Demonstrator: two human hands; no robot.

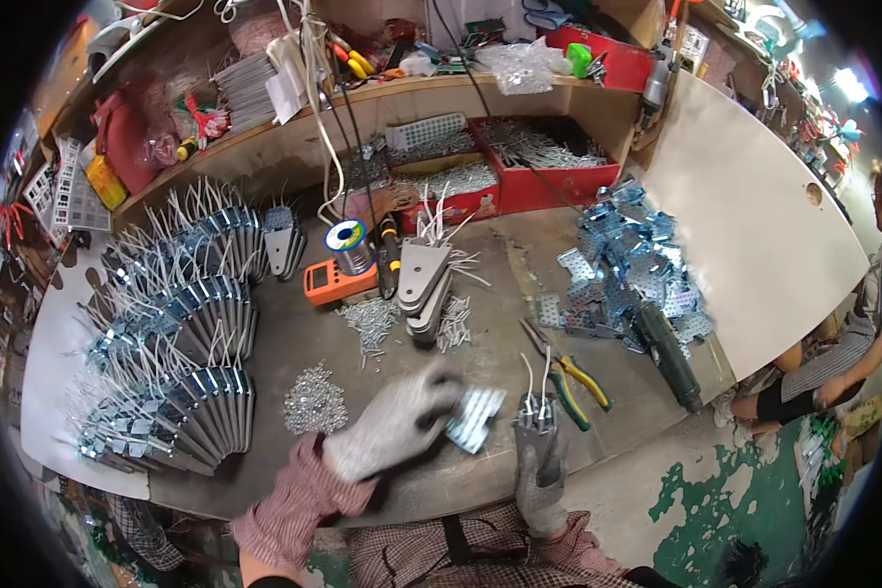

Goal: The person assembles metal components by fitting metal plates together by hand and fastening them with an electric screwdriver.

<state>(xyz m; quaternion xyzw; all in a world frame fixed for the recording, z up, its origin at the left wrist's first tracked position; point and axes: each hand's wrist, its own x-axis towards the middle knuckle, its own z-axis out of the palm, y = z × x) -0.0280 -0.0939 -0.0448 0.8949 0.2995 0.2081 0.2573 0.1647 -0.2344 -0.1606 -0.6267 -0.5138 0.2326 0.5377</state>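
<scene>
Perforated metal plate [475, 416], pinched at its edge by gloved left hand [392, 426], looks thin, stiff, light, sharp-edged; right hand [539, 461] grips a wired part [536, 412] by its body.

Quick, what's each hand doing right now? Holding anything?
Left hand: gloved, closed on a small perforated metal plate.
Right hand: gloved, closed on a grey part with white wires sticking up.

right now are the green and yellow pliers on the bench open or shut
Open. The pliers lie flat on the bench, just past the right hand, with their green and yellow handles spread apart in a V.
</scene>
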